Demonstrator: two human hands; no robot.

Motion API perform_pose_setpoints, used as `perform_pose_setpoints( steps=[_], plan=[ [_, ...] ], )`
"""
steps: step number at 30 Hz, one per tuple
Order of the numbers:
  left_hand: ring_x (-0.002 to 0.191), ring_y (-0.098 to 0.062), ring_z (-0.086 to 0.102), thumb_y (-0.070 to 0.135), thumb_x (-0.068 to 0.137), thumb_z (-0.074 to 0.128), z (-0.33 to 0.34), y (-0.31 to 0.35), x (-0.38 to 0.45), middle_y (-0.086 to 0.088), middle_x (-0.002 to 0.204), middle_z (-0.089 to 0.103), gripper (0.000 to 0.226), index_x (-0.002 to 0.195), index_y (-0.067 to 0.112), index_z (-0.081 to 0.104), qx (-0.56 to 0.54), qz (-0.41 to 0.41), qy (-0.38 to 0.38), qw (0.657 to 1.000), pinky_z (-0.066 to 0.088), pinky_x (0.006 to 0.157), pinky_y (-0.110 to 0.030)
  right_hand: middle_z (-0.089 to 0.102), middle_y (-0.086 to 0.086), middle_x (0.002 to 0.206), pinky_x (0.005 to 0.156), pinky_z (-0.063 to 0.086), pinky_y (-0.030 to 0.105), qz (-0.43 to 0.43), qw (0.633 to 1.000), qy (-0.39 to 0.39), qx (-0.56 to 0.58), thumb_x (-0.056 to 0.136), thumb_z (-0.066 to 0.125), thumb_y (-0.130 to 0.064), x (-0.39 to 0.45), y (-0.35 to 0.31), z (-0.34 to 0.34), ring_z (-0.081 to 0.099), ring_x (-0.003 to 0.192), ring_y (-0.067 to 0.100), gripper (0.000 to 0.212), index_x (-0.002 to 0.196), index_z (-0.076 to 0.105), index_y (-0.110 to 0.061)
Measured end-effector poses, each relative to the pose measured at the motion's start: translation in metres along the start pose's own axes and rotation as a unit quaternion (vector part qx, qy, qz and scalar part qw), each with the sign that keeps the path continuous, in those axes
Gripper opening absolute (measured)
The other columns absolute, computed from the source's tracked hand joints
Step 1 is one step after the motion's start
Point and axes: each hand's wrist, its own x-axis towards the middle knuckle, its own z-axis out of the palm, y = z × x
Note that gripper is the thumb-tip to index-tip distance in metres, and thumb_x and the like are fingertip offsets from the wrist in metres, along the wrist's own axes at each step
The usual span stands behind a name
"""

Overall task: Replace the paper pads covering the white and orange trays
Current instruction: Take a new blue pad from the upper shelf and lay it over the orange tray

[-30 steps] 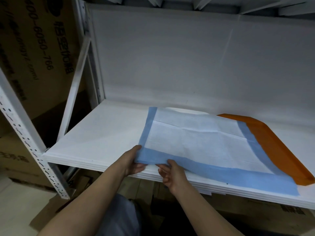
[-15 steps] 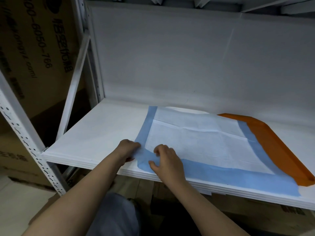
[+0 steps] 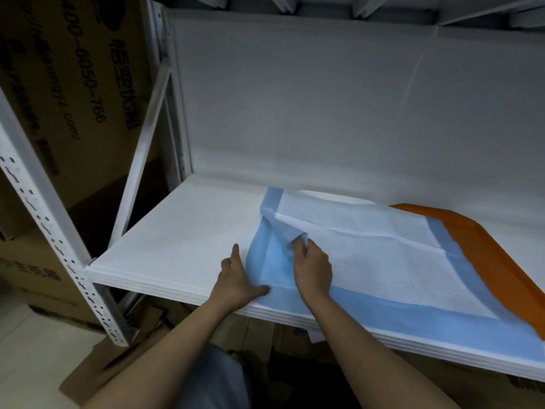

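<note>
A white paper pad (image 3: 368,252) with a blue border lies on the white shelf (image 3: 182,240), covering a tray. The white tray (image 3: 339,196) shows only as a thin rim behind the pad's far edge. An orange tray (image 3: 486,255) sticks out from under the pad at the right. My right hand (image 3: 311,265) pinches the pad's near left corner and has it folded back, so the blue underside faces up. My left hand (image 3: 236,280) lies flat with straight fingers on the shelf, its thumb touching the blue underside.
The shelf's front edge (image 3: 177,293) runs along the bottom, with white perforated rack posts (image 3: 56,240) at the left. Brown cardboard boxes (image 3: 73,84) stand behind the rack at the left and more cardboard lies on the floor below. A white back panel (image 3: 324,113) closes the shelf.
My right hand has lifted the pad's near left corner and folded it back toward the middle, exposing the blue underside. My left hand let go of the corner and now lies flat beside it.
</note>
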Motion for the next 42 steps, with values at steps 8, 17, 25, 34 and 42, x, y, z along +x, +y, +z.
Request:
perform_pose_setpoints(
  steps=[8,17,25,34,42],
  plan=[
    [0.066,-0.031,0.066,0.004,0.084,0.056,-0.018,-0.025,0.021,-0.020,0.102,0.063,0.050,0.132,0.011,0.043,-0.172,-0.137,0.083,0.972,0.059,0.072,-0.042,0.066,0.001,0.085,0.050,0.048,0.028,-0.263,0.931,-0.096,-0.234,0.069,0.071,-0.017,-0.017,0.022,0.017,0.063,0.068,0.022,0.028,0.097,0.069,-0.017],
    [0.062,-0.025,0.059,0.003,0.093,0.046,-0.027,-0.020,0.010,-0.017,0.075,0.056,0.009,0.086,0.001,0.052,-0.330,-0.150,0.011,0.932,0.058,0.049,-0.029,0.050,-0.002,0.049,0.048,0.024,0.022,-0.360,0.845,-0.110,-0.380,0.048,0.084,-0.014,-0.023,0.027,0.032,0.050,0.048,0.017,0.031,0.048,0.054,-0.019],
    [0.084,-0.027,0.066,0.049,0.090,0.054,-0.030,-0.004,0.025,-0.014,0.100,0.066,0.044,0.106,0.009,0.059,-0.384,-0.172,-0.114,0.900,0.053,0.060,-0.029,0.062,-0.006,0.069,0.055,0.043,0.026,-0.430,0.833,-0.163,-0.309,0.078,0.058,-0.047,-0.017,0.036,0.022,0.057,0.066,0.014,0.029,0.069,0.068,-0.022],
    [0.066,-0.021,0.060,0.012,0.084,0.068,-0.035,-0.004,0.086,-0.011,0.085,0.065,0.019,0.101,0.004,0.064,-0.214,-0.139,-0.165,0.953,0.047,0.052,-0.020,0.047,0.001,0.137,0.101,0.035,0.036,-0.171,0.917,-0.234,-0.274,0.097,0.041,-0.041,0.042,0.017,0.019,0.043,0.125,0.022,0.043,0.136,0.043,-0.021],
    [0.094,-0.032,0.068,0.018,0.065,0.079,-0.027,0.007,0.125,-0.018,0.106,0.070,0.055,0.113,-0.004,0.064,-0.338,-0.105,-0.196,0.915,0.057,0.077,-0.036,0.022,0.004,0.156,0.115,0.020,0.036,-0.081,0.921,-0.274,-0.265,0.097,0.037,-0.050,0.095,0.029,0.047,0.020,0.143,0.019,0.067,0.151,0.014,-0.018]
  ],
)
